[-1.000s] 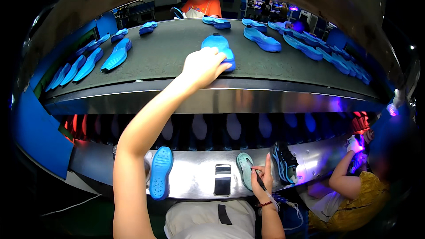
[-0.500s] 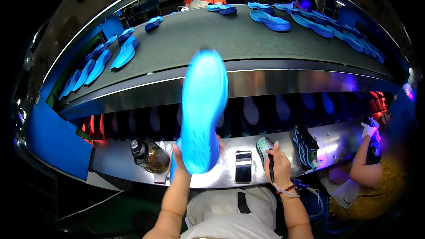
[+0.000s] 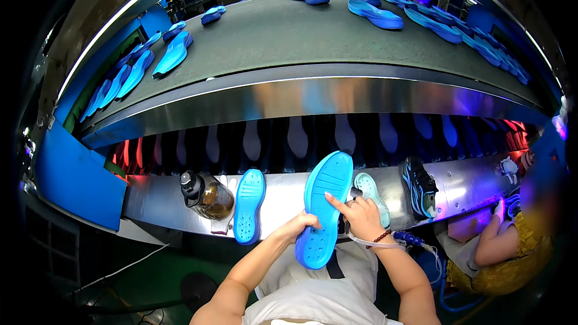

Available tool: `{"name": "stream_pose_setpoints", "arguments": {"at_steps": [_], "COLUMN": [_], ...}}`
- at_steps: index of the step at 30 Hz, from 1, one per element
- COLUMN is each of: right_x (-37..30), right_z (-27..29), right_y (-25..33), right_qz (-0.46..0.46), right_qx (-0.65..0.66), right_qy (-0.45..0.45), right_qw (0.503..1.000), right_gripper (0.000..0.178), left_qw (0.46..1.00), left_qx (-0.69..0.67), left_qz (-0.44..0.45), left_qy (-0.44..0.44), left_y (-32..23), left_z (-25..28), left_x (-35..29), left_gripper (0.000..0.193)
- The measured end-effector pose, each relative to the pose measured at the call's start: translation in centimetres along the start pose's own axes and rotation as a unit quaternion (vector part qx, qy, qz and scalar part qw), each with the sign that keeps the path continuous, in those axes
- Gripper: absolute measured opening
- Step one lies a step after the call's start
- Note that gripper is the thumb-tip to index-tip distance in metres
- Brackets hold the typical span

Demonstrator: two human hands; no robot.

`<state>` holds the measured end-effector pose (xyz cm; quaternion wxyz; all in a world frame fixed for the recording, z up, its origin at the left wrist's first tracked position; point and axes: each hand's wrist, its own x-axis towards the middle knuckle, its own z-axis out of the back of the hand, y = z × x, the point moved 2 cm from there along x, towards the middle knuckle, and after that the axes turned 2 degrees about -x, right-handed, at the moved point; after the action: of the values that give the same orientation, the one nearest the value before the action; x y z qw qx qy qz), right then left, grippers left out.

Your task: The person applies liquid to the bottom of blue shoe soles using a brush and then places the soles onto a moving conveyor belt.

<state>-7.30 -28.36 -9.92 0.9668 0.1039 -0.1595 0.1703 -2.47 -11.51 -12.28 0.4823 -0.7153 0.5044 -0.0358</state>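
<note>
Your left fingers [image 3: 312,221] clamp the blue sole [image 3: 326,229] at their two o'clock; your right fingers [image 3: 339,204], index outstretched, grip unclear, have it at nine.

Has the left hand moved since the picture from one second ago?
Yes, toward the person: the left hand, then over the belt beyond the conveyor's metal front panel, is now on its near side, gripping a blue sole.
</note>
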Motion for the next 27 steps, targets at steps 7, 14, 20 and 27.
{"name": "stream_pose_setpoints", "arguments": {"at_steps": [7,14,20,27], "right_x": [1.3,0.5,-0.6,1.1], "right_z": [0.7,5.5,3.7,0.6], "right_y": [-0.1,-3.1,-4.1,-2.1], "right_qz": [-0.03,-0.142,-0.244,-0.222], "right_qx": [-0.091,0.173,0.752,0.825], "right_qy": [-0.018,-0.24,-0.145,-0.078], "right_qw": [0.995,0.945,0.596,0.514], "right_gripper": [0.066,0.035,0.022,0.02], "left_qw": [0.995,0.985,0.955,0.934], "left_qx": [-0.086,-0.099,-0.265,-0.322], "left_qz": [-0.026,-0.136,-0.13,-0.117], "left_qy": [0.053,0.045,0.039,0.097], "left_y": [-0.2,-1.5,-0.2,-0.2], "left_z": [0.3,3.2,3.1,-1.1], "left_x": [0.3,-1.3,0.0,1.7], "left_gripper": [0.055,0.073,0.102,0.1]}}
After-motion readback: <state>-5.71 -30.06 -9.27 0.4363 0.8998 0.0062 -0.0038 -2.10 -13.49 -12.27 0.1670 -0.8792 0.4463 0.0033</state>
